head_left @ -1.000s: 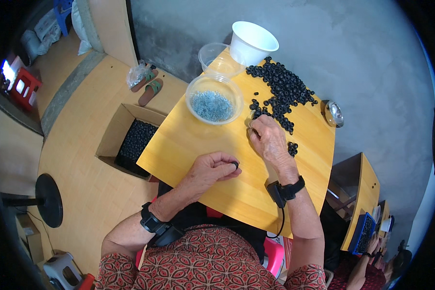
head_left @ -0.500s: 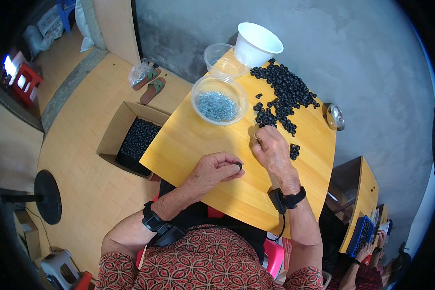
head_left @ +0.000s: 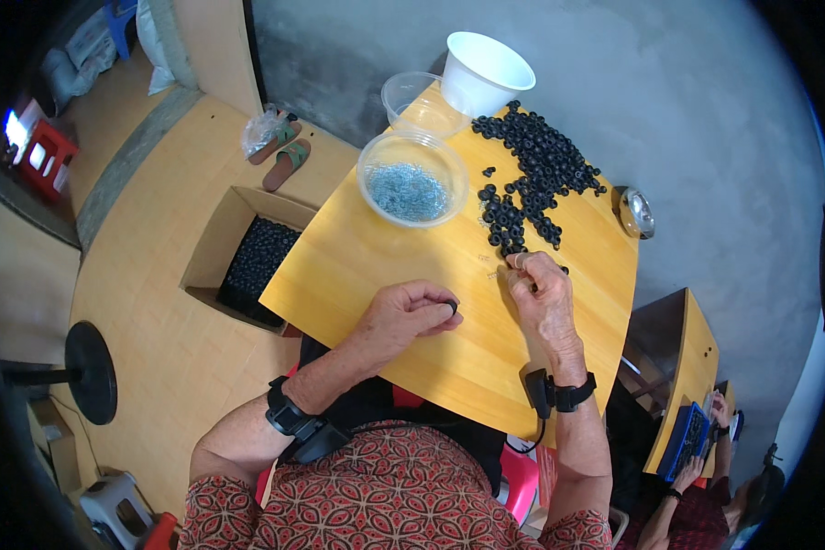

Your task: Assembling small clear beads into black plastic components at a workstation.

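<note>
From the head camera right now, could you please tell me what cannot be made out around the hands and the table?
- Left hand: curled fingers hide all but a bit of a black ring.
- Right hand: whatever its fingertips pinch is too small to tell.
- Clear bowl: single silvery pieces too small.
- White cup: contents can't be made out.

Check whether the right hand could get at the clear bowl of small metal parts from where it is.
Probably yes. The right hand rests on the table, and only bare wood lies between it and the bowl; the black rings sit off to the side.
</note>
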`<action>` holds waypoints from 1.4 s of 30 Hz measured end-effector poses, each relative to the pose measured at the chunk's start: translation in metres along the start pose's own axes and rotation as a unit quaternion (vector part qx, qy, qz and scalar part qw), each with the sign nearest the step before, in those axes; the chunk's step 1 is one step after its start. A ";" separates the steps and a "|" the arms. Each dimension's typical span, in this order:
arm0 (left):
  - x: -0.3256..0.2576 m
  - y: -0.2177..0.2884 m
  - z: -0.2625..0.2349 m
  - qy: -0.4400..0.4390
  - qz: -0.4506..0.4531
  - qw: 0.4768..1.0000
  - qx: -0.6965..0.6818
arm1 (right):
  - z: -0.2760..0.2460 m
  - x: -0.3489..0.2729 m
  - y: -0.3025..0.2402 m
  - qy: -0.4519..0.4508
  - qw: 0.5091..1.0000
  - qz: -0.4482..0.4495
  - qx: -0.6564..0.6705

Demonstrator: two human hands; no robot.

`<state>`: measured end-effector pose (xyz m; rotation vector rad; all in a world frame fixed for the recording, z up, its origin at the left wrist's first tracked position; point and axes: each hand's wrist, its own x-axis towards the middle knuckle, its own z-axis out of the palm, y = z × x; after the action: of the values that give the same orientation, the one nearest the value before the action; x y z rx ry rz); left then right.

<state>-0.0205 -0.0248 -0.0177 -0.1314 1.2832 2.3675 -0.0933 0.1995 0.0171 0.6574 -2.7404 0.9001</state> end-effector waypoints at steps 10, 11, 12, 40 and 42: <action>-0.002 0.005 0.001 -0.002 -0.006 1.000 0.009 | 0.009 -0.007 0.003 -0.004 0.999 -0.043 -0.011; -0.001 0.003 0.001 0.000 -0.003 1.000 0.005 | 0.011 -0.006 0.002 -0.011 0.994 -0.096 -0.055; -0.001 0.001 -0.001 0.004 0.001 1.000 0.000 | 0.012 -0.005 0.000 -0.011 0.994 -0.097 -0.054; -0.004 -0.002 0.003 -0.014 0.077 0.996 0.036 | -0.002 -0.023 -0.076 -0.066 0.982 -0.015 0.174; -0.006 0.000 0.006 -0.026 0.046 0.998 -0.018 | -0.003 -0.026 -0.077 -0.027 0.982 0.005 0.186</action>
<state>-0.0138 -0.0216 -0.0127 -0.0223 1.2476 2.4564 -0.0345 0.1554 0.0512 0.7351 -2.6431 1.4359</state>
